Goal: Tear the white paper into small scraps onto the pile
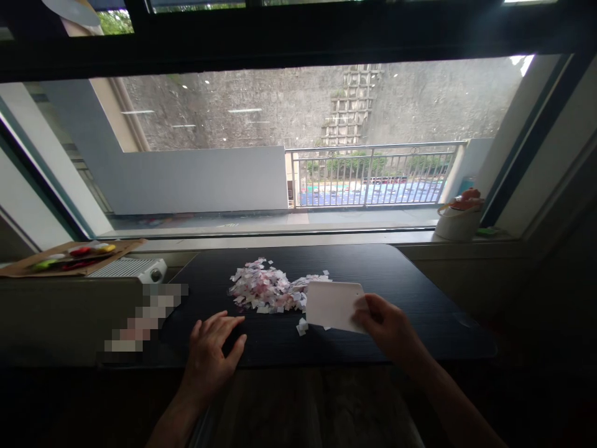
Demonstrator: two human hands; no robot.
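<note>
A heap of small white and pinkish paper scraps (263,286) is spread over the black table (396,274). My right hand (385,320) pinches the right end of a white rectangular card (332,305) with a small hole near its upper corner. The card is held tilted over the right part of the heap and hides some scraps; I cannot tell whether it touches the table. A few loose scraps (302,326) lie just left of its lower edge. My left hand (217,345) is left of the card, in front of the heap, fingers spread, holding nothing.
Behind the table is a wide window sill (280,242), with a white pot (459,218) at its right end. To the left, brown cardboard (79,255) bearing colourful pieces rests on a pale cabinet-like unit (69,311). A blurred-out patch (144,317) covers the table's left edge.
</note>
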